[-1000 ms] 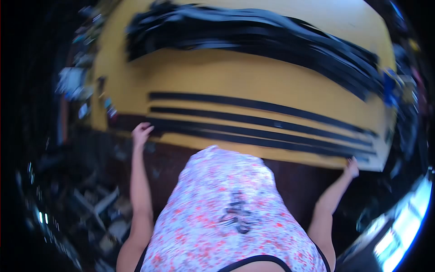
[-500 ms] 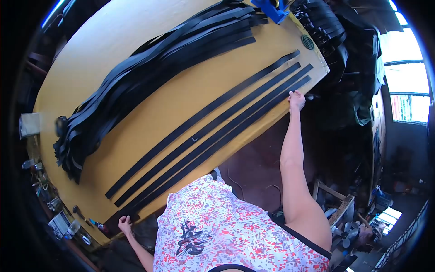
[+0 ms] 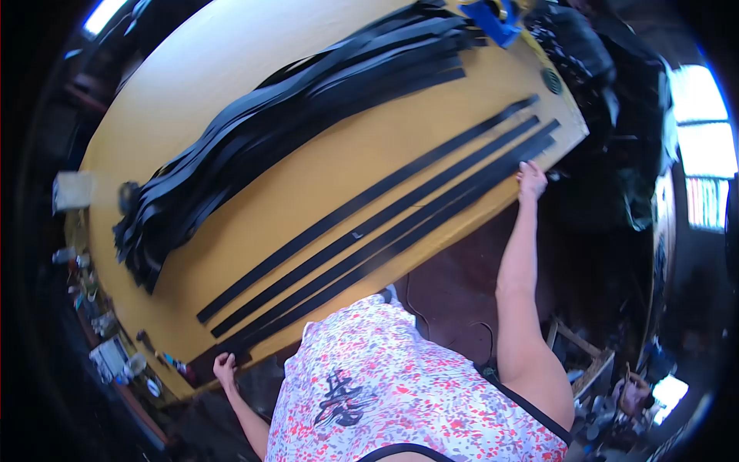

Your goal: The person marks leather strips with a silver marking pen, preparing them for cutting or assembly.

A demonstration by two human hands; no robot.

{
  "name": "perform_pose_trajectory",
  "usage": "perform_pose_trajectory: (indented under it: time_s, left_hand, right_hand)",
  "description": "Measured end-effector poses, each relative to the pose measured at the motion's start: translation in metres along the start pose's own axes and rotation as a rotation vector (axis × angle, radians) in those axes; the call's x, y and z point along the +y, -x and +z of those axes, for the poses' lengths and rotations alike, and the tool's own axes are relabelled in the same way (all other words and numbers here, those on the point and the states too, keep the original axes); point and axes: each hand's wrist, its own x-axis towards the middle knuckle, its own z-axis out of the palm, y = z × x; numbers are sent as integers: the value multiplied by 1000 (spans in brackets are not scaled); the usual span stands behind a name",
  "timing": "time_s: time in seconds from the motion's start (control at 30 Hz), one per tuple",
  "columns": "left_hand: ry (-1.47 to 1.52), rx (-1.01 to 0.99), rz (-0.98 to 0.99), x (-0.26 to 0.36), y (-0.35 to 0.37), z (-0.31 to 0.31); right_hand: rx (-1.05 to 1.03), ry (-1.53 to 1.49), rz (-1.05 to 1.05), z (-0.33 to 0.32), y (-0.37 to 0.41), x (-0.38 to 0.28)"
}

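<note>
Several long black strips lie side by side on a yellow table. The nearest black strip runs along the table's front edge between my hands. At its left end my left hand has its fingers pinched on the strip. My right hand is closed at the front edge near the right end, with its fingertips at the strip's near side. A second strip lies close behind, almost touching it at the right. Two more strips, the middle one and the far one, lie farther back with gaps between.
A thick bundle of black strips covers the back of the table. A blue tool and a green coil sit at the far right. Small items and a white box line the left edge. Another person is at lower right.
The view has shifted, so the whole scene sits farther right. The nearest strip's right end has moved slightly closer to the strip behind it. Both hands remain at its ends.
</note>
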Motion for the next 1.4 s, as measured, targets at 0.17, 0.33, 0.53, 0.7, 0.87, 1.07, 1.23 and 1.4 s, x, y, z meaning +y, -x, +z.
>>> perform_pose_trajectory:
  time_s: [0.17,0.33,0.53,0.7,0.87,1.07,1.23,1.4]
  left_hand:
    - [-124,274,373,33,-5,9]
    - [-305,383,859,208,33,103]
    - [-643,439,1214,315,-13,198]
    - [-1053,606,1123,339,-71,207]
    - [-771,527,1309,356,-46,176]
    - [-293,-5,1442,374,59,132]
    - [-218,-129,1242,363,85,71]
    - [-320,-197,1034,331,83,-29]
  right_hand:
    - [174,437,-377,5,12,-16]
    - [-189,31,-381,74,99,-76]
    - [-765,-160,-343,160,266,-127]
    - [-1148,-200,-333,178,366,-148]
    - [-1467,-210,-12,192,413,-157]
    - [-1556,-744,800,261,463,-167]
    - [-1268,-1223,928,281,430,-207]
    - [-1140,-1365,792,231,320,-242]
